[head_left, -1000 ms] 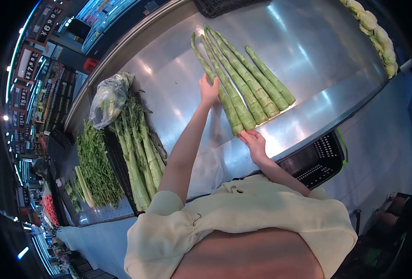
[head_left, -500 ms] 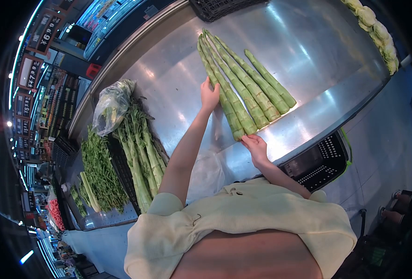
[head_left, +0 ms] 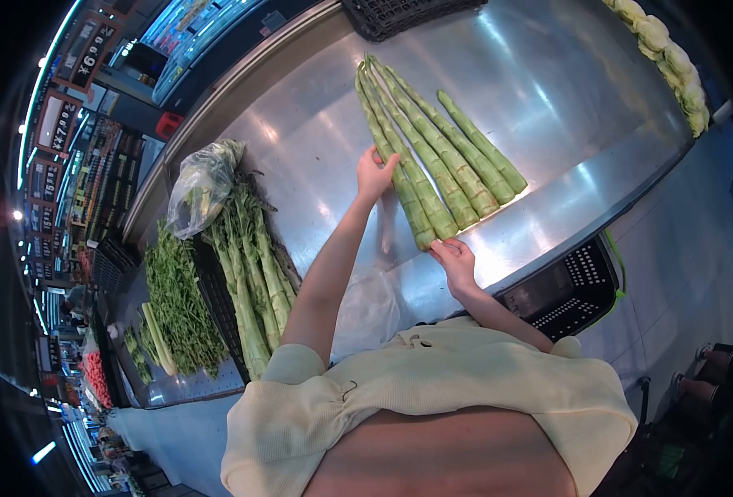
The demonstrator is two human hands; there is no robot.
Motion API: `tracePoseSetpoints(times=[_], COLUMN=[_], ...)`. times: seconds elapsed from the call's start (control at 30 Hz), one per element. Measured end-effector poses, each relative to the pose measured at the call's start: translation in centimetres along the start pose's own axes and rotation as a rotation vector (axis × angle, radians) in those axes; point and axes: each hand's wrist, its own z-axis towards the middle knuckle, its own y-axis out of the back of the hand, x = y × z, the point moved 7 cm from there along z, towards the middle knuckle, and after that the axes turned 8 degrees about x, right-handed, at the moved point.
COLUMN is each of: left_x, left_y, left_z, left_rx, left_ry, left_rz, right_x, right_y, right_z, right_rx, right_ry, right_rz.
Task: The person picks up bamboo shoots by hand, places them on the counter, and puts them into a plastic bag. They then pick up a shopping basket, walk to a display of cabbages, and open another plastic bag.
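Note:
Several long green celtuce stems (head_left: 458, 170) lie side by side on the metal counter, thin ends fanning together at the far side. My left hand (head_left: 375, 174) grips the outermost left stem (head_left: 412, 192) partway along, thumb on top and fingers at its outer side. At the near, thick end of that same stem, my right hand (head_left: 458, 261) pinches the butt with its fingertips. One shorter stem (head_left: 481, 141) lies at the right of the row.
Left of my arm are a bunch of uncut leafy stalks (head_left: 246, 290), a clear plastic bag (head_left: 205, 186) and leafy greens (head_left: 180, 306). A black crate (head_left: 408, 16) sits at the far edge. Below the counter's right edge is a black basket (head_left: 578, 286). Pale cabbage-like heads (head_left: 669, 62) line the far right.
My left hand has moved slightly, its thumb now further over the left stem, and that stem's far end has shifted a little right. My right hand stays at the butt.

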Motion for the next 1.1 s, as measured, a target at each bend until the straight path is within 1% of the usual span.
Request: tracePoseSetpoints(times=[0.07, 0.13, 0.23, 0.43, 0.57, 0.63, 0.67, 0.73, 0.77, 0.83, 0.87, 0.93, 1.03, 1.1], left_x=[-1.0, -0.5, -0.9, -0.8, -1.3, -1.2, -1.1, -3.0, -3.2, -3.6, -3.9, -3.6, -3.3, -3.0], left_y=[0.3, 0.2, 0.3, 0.8, 1.1, 0.6, 0.4, 1.3, 1.4, 0.8, 0.7, 0.1, -0.4, -0.1], left_z=[-0.5, -0.5, -1.0, -1.0, -1.6, -1.0, -0.9, -0.9, -0.5, 0.6, 1.0, 1.8, 2.5, 3.6], left_rx=[0.034, 0.077, 0.051, -0.001, 0.006, 0.085, 0.084, -0.119, -0.120, -0.009, -0.005, 0.019, 0.037, 0.046], left_ry=[0.014, 0.113, 0.167, 0.076, 0.120, 0.121, 0.124, -0.041, -0.040, -0.016, -0.019, 0.013, 0.018, 0.025], left_rz=[0.024, -0.071, -0.136, -0.115, -0.177, -0.025, -0.027, 0.157, 0.155, 0.172, 0.171, 0.291, 0.359, 0.303], right_x=[0.0, -0.2, 0.0, 0.1, -0.4, -0.3, -0.2, 0.0, 0.1, 0.3, 0.5, 0.6, 0.5, 0.5], right_y=[0.1, 0.2, 0.3, 0.3, 0.6, 0.6, 0.6, 0.4, 0.2, -0.1, -0.2, -0.2, -0.2, -0.2], right_z=[0.0, 0.2, 0.1, 0.1, 0.5, 0.5, 0.5, 0.4, 0.4, 0.3, 0.3, 0.3, 0.3, 0.4], right_rx=[0.005, -0.001, -0.001, -0.006, -0.025, -0.023, -0.021, -0.020, -0.020, -0.022, -0.023, -0.025, -0.022, -0.021], right_ry=[0.003, 0.004, 0.006, 0.017, 0.024, 0.007, -0.004, -0.001, 0.006, -0.004, -0.013, -0.010, -0.009, -0.008], right_rz=[-0.031, -0.036, -0.042, -0.021, -0.030, -0.031, -0.028, -0.031, -0.030, -0.027, -0.021, -0.030, -0.034, -0.027])
